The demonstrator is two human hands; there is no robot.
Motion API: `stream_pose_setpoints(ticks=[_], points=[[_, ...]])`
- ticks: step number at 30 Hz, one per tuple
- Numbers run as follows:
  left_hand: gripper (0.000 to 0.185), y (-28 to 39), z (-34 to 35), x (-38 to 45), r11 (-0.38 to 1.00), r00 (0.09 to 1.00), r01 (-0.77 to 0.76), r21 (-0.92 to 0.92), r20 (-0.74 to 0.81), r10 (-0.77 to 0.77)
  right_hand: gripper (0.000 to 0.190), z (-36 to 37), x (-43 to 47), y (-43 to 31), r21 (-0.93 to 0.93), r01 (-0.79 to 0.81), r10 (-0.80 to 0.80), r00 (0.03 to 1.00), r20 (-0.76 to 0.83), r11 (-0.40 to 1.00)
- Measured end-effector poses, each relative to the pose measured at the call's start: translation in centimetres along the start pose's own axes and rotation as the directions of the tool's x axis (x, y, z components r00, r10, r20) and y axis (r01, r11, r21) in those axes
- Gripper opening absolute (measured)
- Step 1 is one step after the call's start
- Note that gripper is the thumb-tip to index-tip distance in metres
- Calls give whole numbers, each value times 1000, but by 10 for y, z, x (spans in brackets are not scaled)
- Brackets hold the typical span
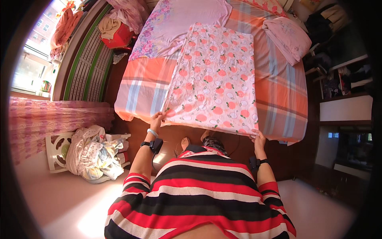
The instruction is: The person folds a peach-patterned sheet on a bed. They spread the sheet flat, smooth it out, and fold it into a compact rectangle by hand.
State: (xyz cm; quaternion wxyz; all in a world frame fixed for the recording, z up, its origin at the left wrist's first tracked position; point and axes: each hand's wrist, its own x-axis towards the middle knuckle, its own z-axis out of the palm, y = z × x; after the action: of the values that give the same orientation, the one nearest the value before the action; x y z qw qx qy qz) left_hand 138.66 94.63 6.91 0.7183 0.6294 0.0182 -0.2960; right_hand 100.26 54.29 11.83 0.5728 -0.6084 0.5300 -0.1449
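Note:
A folded pink fabric sheet with a peach print lies lengthwise over the bed, its near edge drawn up to the bed's front side. My left hand pinches the sheet's near left corner. At the near right corner, my right hand grips the cloth between thumb and fingers. Between the hands the near edge is stretched and sags slightly. Under the sheet is an orange, grey and blue plaid bed cover. A lilac floral cloth is spread at the far left, partly beneath the sheet.
A folded pink quilt rests on the bed's right side. To my left, a white chair bears heaped cloths. Beyond it hangs a pink curtain near the window. A red box stands left of the bed.

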Motion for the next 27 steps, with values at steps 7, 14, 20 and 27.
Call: stream_pose_setpoints(ticks=[7,14,20,27], points=[[5,-46,-60,-109,955,968,243,168,-100,-229,38,-8,-101,100,-5,-153,153,987,51,988],[10,-25,-50,-85,972,974,217,94,-94,-208,32,-2,-78,67,64,-67,67,998,1,996],[19,58,10,55,998,999,38,-49,9,-37,27,15,72,-53,147,257,-271,959,84,955],[27,157,97,238,979,982,-137,-152,109,154,25,35,272,-173,248,288,-323,940,111,925]])
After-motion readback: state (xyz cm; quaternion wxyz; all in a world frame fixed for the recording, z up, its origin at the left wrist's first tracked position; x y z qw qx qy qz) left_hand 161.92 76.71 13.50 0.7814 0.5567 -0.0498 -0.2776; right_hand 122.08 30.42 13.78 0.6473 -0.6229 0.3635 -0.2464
